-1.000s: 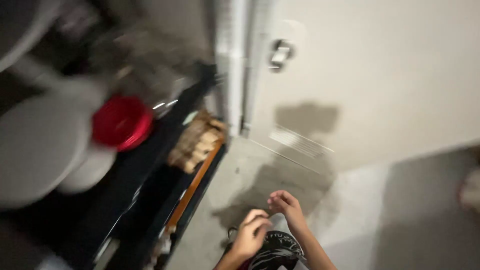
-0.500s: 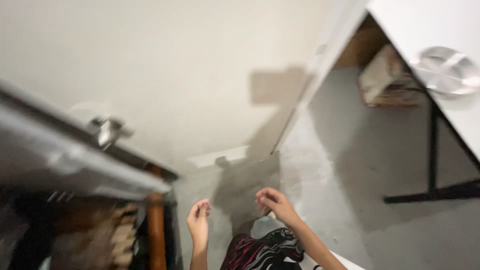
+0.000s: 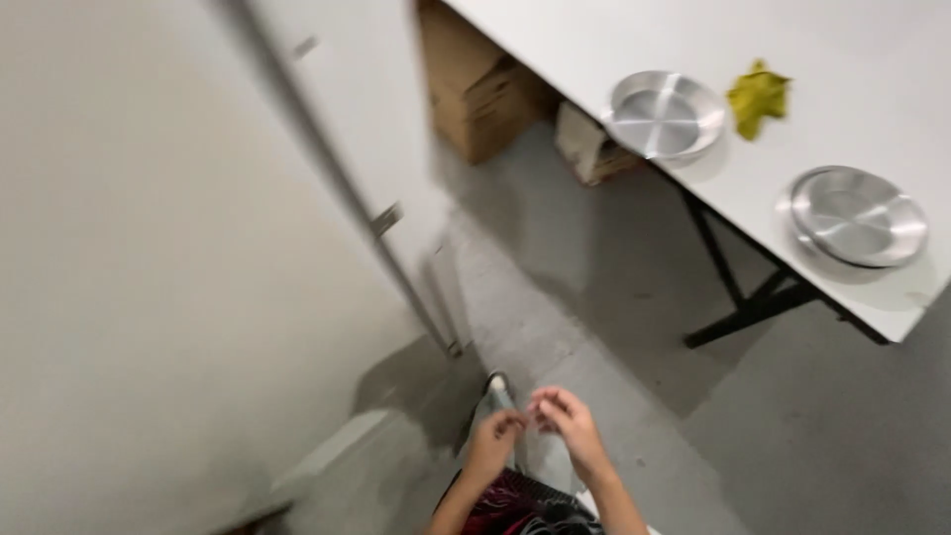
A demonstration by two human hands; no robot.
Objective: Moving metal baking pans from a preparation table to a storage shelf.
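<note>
A: Two surfaces fill most of the view: a pale wall (image 3: 149, 248) on the left and a grey concrete floor (image 3: 792, 436) below, with a white tabletop (image 3: 693, 40) on black legs (image 3: 743, 297) cutting across the upper right.

B: And on the tabletop?

A: Two round metal plates, one (image 3: 664, 114) near the far edge, the other (image 3: 858, 215) nearer the corner, well apart. A crumpled yellow-green cloth (image 3: 759, 96) lies just beside the far plate. Under the tabletop stand a brown cardboard box (image 3: 480, 89) and a smaller pale bundle (image 3: 589, 149).

B: Where are the hands?

A: Low in the middle, over the floor, close in front of the person's dark patterned clothing (image 3: 515, 505). The left hand (image 3: 495, 441) and right hand (image 3: 570, 421) are nearly touching at the fingertips. The fingers of both are curled loosely together; motion blur hides whether anything small sits between them. A pale shoe tip (image 3: 497, 386) shows just beyond the left hand.
</note>
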